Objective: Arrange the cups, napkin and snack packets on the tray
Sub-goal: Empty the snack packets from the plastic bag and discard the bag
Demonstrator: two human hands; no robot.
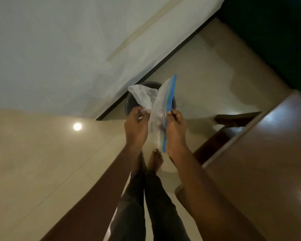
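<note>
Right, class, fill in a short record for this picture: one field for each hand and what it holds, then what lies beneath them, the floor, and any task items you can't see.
Left hand: pinches a white sheet, thin and crumpled; napkin or plastic, cannot tell
Right hand: pinches the blue-striped edge of a clear zip bag
Bag contents: too blurred to tell
Beneath the hands: dark round container on the floor, partly hidden by sheet and bag
Floor: glossy tiled floor, bare feet on it
Tray and cups: not in view
</note>
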